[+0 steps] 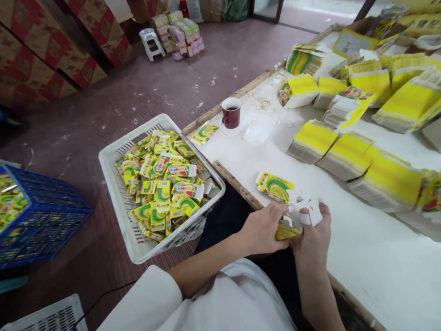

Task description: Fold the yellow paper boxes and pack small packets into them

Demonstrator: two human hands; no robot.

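Observation:
Both of my hands meet over the near edge of the white table (367, 255). My left hand (262, 229) is closed on a small yellow and green carton (287, 231), part of which its fingers hide. White carton flaps (307, 212) stick up between the thumb and fingers of my right hand (314, 234), closed on the same carton as far as I can see. Just beyond my hands, a few flat printed cartons (275, 187) lie on the table. To the left, a white plastic basket (116, 205) is heaped with yellow cartons (163, 178).
A maroon mug (232, 114) with dark liquid stands near the table's wooden edge. Stacks of yellow cartons (389, 176) fill the table's right side. Left on the floor are a blue crate (54, 211) and a white crate (45, 330). Large cardboard boxes (40, 42) line the wall.

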